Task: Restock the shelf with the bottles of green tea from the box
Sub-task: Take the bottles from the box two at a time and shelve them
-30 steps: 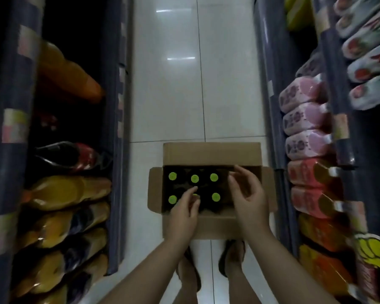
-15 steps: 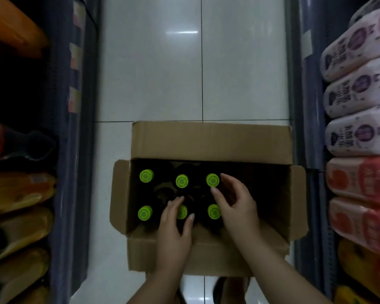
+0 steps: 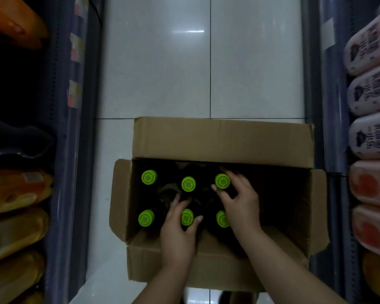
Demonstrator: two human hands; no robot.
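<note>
An open cardboard box stands on the floor between two shelves. It holds several dark green tea bottles with bright green caps, in two rows on its left side. My left hand wraps the neck of the front middle bottle. My right hand curls round the top of the back right bottle, thumb on the near side of the cap and fingers behind it. Both bottles stand upright in the box. The right part of the box is dark, and I cannot tell what it holds.
A dark shelf on the left holds lying orange and yellow drink bottles. The right shelf carries pink and red bottles. White floor tiles stretch beyond the box. The box's flaps stick out on all sides.
The view has dropped closer to the box. My left hand has closed round the front middle bottle, and my right hand has shifted onto the back right bottle's cap.
</note>
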